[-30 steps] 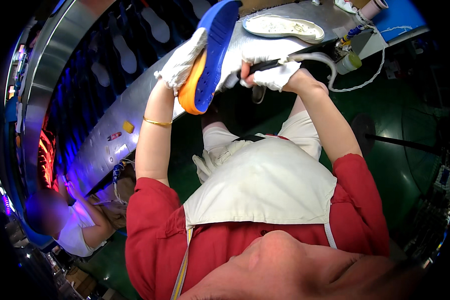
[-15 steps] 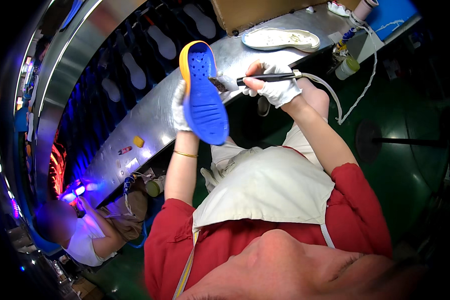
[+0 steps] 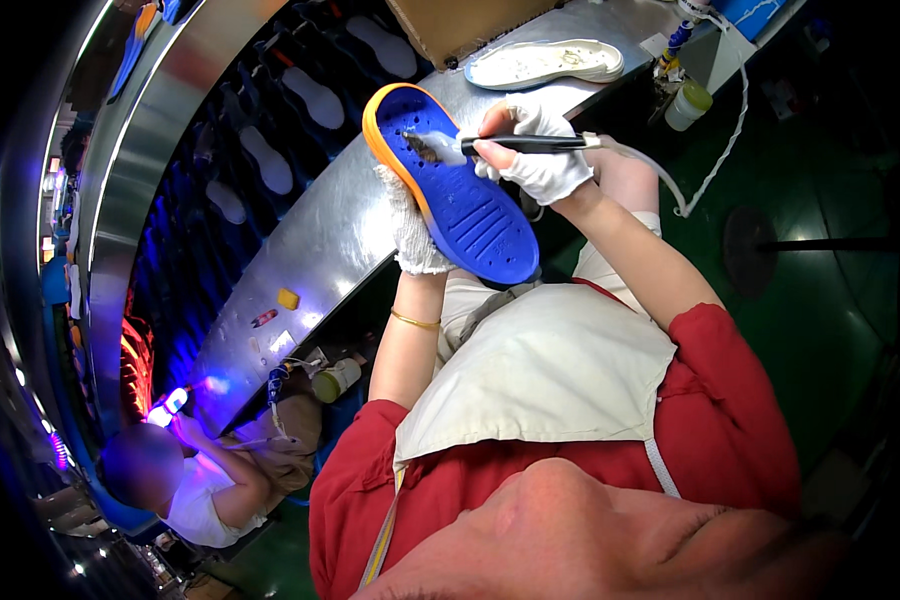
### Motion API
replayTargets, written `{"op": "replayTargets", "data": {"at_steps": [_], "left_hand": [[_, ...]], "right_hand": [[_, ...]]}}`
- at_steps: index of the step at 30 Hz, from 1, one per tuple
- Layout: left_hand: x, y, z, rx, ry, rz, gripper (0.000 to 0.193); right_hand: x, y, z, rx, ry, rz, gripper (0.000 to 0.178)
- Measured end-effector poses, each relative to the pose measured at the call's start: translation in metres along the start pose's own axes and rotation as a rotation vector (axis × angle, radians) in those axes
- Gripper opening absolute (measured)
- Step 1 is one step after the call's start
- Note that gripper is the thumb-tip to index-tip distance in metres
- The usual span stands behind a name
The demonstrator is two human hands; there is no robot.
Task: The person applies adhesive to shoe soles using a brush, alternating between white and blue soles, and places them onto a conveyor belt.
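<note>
My left hand (image 3: pixel 413 228), in a white glove, holds a blue shoe sole (image 3: pixel 475 215) with an orange rim from its left side. The sole's inner face, with small holes at the far end and ridges at the near end, is turned up. In my gloved right hand (image 3: pixel 548 165), its thumb and fingertips bare, is a black-handled brush (image 3: pixel 538 145) with a pale tube at its back end. The dark bristles rest on or just over the holed end of the sole; exact contact I cannot tell. Fingers behind the sole are hidden.
A white sole (image 3: pixel 545 65) lies on the metal bench (image 3: pixel 310 230), by a cardboard box (image 3: pixel 470 25). Several soles sit on the dark conveyor (image 3: pixel 270 190) beyond. The tube (image 3: pixel 660 178) loops right, near a green-lidded jar (image 3: pixel 688 105). A co-worker (image 3: pixel 210 480) sits at left.
The blue sole has swung to a slant, its near end now further right. The brush has moved left and farther up onto the holed end. My left hand has shifted right and nearer me.
</note>
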State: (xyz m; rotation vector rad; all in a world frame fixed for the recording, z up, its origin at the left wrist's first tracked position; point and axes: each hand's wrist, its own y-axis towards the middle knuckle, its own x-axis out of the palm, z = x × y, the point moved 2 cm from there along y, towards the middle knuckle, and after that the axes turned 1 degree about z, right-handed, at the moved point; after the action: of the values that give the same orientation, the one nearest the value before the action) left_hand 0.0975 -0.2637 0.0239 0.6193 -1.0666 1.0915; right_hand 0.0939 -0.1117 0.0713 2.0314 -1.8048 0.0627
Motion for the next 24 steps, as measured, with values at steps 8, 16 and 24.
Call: {"op": "replayTargets", "data": {"at_steps": [8,16,24], "left_hand": [[-0.002,0.011,0.011,0.129,0.022,-0.040,0.066],[-0.009,0.020,0.033,0.201,0.113,-0.005,0.069],[0.006,0.022,0.046,0.206,0.192,0.065,0.069]], "right_hand": [[0.011,-0.015,-0.007,0.197,-0.071,-0.146,0.008],[0.018,-0.019,-0.010,0.111,-0.292,-0.275,0.010],[0.018,-0.023,-0.013,0.185,-0.311,-0.332,0.012]]}}
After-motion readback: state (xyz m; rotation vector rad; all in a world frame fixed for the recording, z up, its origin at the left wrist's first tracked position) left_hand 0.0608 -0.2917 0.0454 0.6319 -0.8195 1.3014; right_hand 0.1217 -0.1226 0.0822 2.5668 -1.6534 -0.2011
